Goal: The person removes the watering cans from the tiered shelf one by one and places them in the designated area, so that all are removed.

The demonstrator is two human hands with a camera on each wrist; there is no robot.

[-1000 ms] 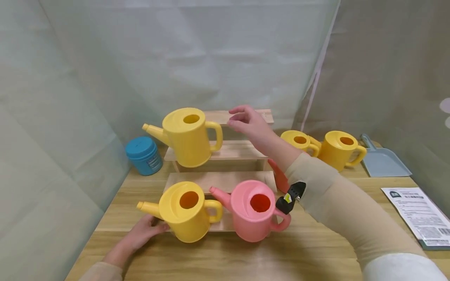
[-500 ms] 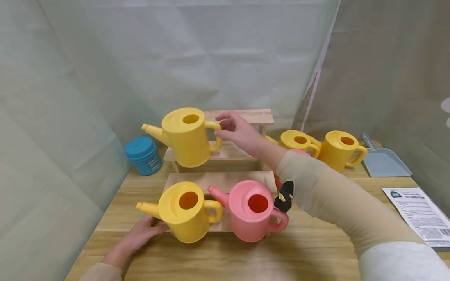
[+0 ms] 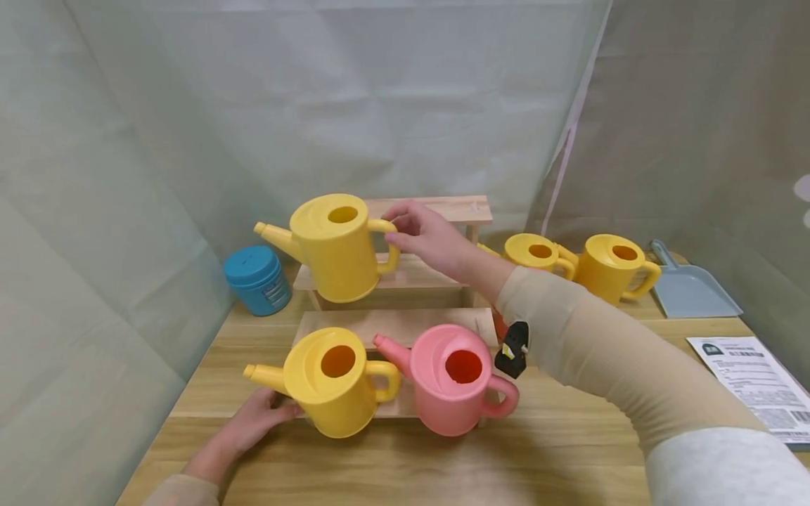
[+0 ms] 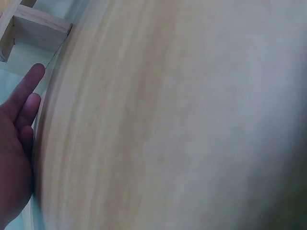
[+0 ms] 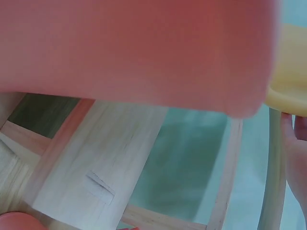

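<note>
Right hand holds the upper yellow watering can by its handle

In the head view, the right hand (image 3: 430, 239) has its thumb and fingers round the handle of the upper yellow watering can (image 3: 335, 263), whose body is just left of that hand with the spout pointing away from it. Behind and below the hand is a stepped wooden stand (image 3: 392, 325); which step bears this can is hard to tell. Below the right hand sits a pink watering can (image 3: 446, 404). The left hand (image 3: 253, 425) lies low on the tabletop (image 3: 392, 471), its fingertips partly hidden just beside the lower yellow watering can (image 3: 329, 400). Beyond the left hand is a blue tub (image 3: 253, 277). To the right of the right hand are two more yellow cans (image 3: 525, 246) (image 3: 598, 270), then a grey dustpan (image 3: 692, 292) and, nearer the person, a printed sheet (image 3: 749, 383).

In the left wrist view, the left hand's fingers are extended and relaxed, pointing toward a wooden piece just beyond them; a wood-grained surface spreads beside the hand.

In the right wrist view, fingertips touch a yellow edge above them, and a blurred pink surface spreads left of the hand.
</note>
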